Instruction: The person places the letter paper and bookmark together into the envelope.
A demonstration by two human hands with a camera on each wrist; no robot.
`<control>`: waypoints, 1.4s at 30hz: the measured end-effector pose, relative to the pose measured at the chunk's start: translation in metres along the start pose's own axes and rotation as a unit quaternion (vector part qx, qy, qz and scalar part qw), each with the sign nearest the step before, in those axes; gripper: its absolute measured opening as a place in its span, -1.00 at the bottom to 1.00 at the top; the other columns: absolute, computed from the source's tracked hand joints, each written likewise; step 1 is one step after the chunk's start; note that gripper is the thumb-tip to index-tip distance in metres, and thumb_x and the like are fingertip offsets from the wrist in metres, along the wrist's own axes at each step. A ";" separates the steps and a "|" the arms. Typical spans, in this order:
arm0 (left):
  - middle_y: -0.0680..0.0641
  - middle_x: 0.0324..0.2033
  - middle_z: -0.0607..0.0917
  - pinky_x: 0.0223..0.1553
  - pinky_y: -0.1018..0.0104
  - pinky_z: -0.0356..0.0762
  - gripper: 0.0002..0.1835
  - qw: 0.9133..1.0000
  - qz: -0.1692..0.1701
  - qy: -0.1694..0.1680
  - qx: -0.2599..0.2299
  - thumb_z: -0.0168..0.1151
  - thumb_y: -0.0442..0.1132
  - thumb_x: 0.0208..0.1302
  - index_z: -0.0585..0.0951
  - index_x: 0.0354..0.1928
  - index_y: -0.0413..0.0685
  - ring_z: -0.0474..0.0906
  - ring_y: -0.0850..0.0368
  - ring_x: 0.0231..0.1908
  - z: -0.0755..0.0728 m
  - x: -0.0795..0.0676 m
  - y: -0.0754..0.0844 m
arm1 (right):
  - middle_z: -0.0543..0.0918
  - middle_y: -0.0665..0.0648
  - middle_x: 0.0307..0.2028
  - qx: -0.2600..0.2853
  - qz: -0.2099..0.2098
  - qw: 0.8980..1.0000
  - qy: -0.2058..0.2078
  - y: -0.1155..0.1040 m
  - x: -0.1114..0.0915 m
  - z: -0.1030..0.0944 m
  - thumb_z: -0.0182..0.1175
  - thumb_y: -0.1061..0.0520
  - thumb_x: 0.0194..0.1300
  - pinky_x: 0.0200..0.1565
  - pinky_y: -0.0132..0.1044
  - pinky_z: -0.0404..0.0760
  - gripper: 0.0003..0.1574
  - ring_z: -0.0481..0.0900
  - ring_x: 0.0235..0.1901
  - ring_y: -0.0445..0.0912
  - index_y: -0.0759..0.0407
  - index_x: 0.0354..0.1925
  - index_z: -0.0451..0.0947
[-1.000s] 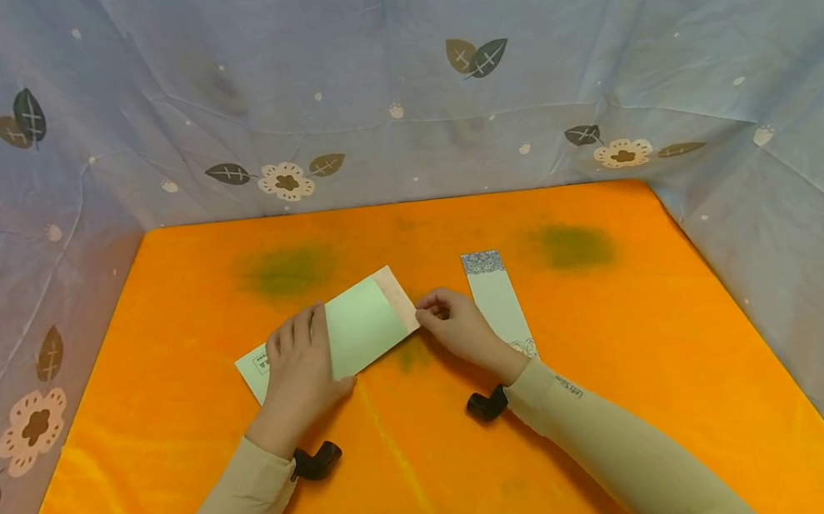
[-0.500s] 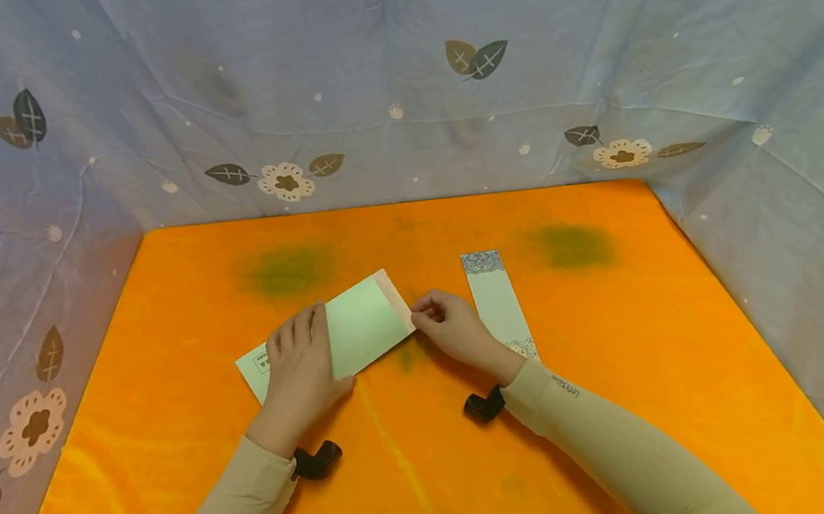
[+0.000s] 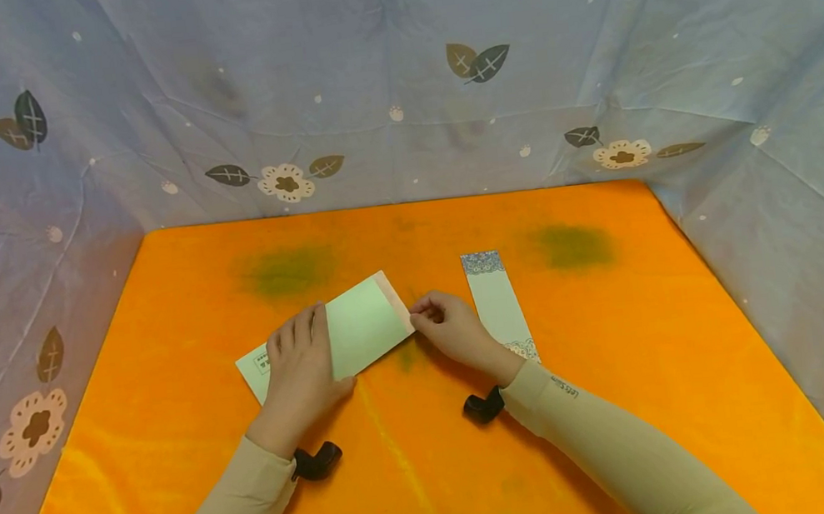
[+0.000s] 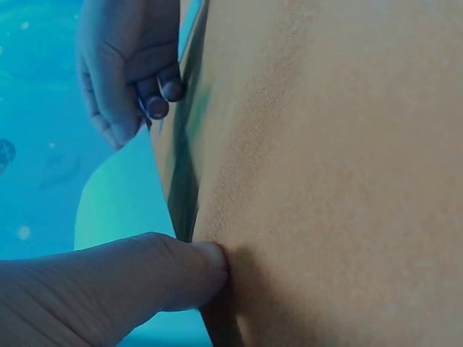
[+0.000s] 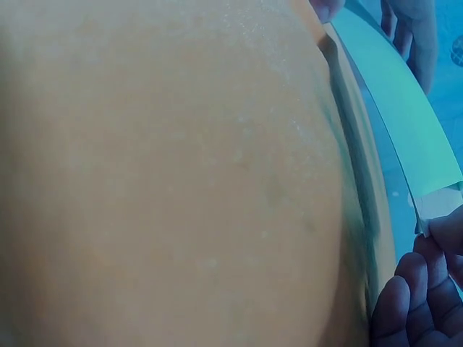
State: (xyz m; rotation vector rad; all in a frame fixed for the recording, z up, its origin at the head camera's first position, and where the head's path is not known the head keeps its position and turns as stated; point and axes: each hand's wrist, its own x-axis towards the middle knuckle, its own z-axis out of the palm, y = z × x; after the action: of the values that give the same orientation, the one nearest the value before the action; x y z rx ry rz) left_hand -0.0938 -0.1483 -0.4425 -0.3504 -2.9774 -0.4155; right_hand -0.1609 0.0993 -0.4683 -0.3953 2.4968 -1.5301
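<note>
A pale green envelope (image 3: pixel 362 321) lies slanted on the table, with small dark print near its left end. My left hand (image 3: pixel 301 369) holds it across its width, fingers over the far edge and thumb (image 4: pixel 181 271) along the near edge. A narrow pinkish strip of paper (image 3: pixel 396 302) sticks out of the envelope's right end. My right hand (image 3: pixel 457 328) pinches the near corner of this paper between thumb (image 5: pixel 450 225) and forefinger, the other fingers curled. In the right wrist view the envelope (image 5: pixel 405 108) bows a little. The paper's remaining part is hidden inside the envelope.
A long white card (image 3: pixel 496 303) with blue lace patterns at its ends lies beside the right hand, its near end partly behind the wrist. An orange cloth (image 3: pixel 435 472) covers the table. A patterned grey-blue curtain (image 3: pixel 391 58) stands behind and at both sides.
My right hand has moved slightly left with the pinkish paper, whose visible strip has become narrower at the envelope's end. The left hand and the envelope have stayed in place.
</note>
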 end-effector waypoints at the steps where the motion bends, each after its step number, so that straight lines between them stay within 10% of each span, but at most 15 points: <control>1: -0.38 0.34 0.18 0.23 -0.27 -0.01 0.27 1.000 0.000 0.001 0.000 0.60 0.06 -0.18 0.04 0.45 -0.37 0.09 -0.38 0.26 0.000 0.000 0.000 | 0.63 -0.02 -0.34 -0.001 0.000 1.000 0.000 0.000 0.000 0.000 0.18 0.06 0.39 -0.29 -0.21 0.57 -0.90 0.55 -0.36 -0.09 0.02 -0.19 0.60; 42: -0.37 0.35 0.17 0.23 -0.27 -0.01 0.27 1.000 -0.004 -0.004 0.000 0.59 0.06 -0.18 0.04 0.46 -0.37 0.08 -0.37 0.26 -0.002 0.000 0.002 | 0.63 -0.01 -0.10 -0.022 0.014 0.999 -0.035 -0.005 -0.002 -0.014 0.01 0.08 0.50 -0.14 -0.18 0.55 -0.72 0.56 -0.12 -0.12 0.07 0.04 0.58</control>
State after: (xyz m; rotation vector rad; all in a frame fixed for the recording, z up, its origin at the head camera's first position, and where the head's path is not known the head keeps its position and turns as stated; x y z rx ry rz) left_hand -0.0932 -0.1473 -0.4404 -0.3409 -2.9886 -0.4149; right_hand -0.1622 0.1096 -0.4578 -0.4123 2.4753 -1.4281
